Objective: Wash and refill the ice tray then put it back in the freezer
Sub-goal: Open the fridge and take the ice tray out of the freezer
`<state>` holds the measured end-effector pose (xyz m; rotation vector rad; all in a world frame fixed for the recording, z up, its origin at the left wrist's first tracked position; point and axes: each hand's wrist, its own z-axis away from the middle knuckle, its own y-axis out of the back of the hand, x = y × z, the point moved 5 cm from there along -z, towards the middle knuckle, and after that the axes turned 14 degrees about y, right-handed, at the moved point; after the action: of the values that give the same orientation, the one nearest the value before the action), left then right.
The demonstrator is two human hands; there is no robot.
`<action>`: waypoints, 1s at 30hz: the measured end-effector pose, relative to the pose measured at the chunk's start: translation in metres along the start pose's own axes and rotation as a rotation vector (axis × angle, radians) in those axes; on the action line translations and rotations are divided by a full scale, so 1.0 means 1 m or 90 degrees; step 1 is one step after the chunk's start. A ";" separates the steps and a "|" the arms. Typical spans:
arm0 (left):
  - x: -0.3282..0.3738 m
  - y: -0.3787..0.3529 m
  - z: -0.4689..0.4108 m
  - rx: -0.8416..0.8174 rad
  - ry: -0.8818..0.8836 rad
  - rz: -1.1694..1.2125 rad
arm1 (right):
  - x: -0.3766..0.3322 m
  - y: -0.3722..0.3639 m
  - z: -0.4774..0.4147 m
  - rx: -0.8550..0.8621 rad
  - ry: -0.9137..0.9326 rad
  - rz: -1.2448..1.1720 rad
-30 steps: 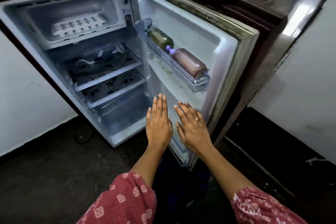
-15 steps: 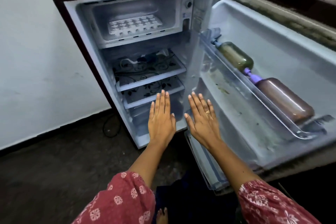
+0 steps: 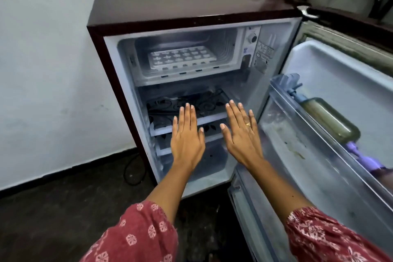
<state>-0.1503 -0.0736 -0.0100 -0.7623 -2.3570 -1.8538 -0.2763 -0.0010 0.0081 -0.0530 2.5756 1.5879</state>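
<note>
A small maroon fridge (image 3: 191, 2) stands against a white wall, its door (image 3: 350, 74) swung wide open to the right. The white ice tray (image 3: 180, 57) lies flat on the floor of the freezer compartment (image 3: 191, 80) at the top of the cabinet, far from both hands. To the right of that compartment sit a round control dial (image 3: 252, 38) and, on the inner side wall, several stickers (image 3: 263, 55) whose print is too small to read; no brand name can be made out anywhere.

The left hand (image 3: 187, 142) and the right hand (image 3: 244, 140) are held out side by side in front of the lower shelves (image 3: 212, 117), palms down, fingers straight and slightly spread, holding nothing and touching nothing. The right hand wears a ring (image 3: 247, 124). Both arms come out of red sleeves (image 3: 144, 236) with a pale flower print.

The glass shelves carry a dark leaf pattern. In the door rack a bottle of greenish liquid (image 3: 331, 121) lies on its side, and nearer along the same rack a purple cap (image 3: 361, 159) shows at the frame edge. A dark cable (image 3: 129, 168) loops on the floor left of the fridge
</note>
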 end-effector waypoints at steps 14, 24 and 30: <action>-0.014 0.002 -0.162 0.102 0.103 -0.031 | 0.051 -0.051 -0.150 0.109 0.067 -0.060; -0.039 -0.009 -0.223 0.080 0.183 -0.080 | 0.082 -0.089 -0.232 0.100 0.024 -0.172; -0.046 -0.014 -0.239 0.054 0.193 -0.036 | 0.090 -0.096 -0.259 0.058 0.012 -0.197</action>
<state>-0.1778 -0.3123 0.0293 -0.3776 -2.2650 -1.7337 -0.3779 -0.2722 0.0271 -0.4369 2.4994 1.3635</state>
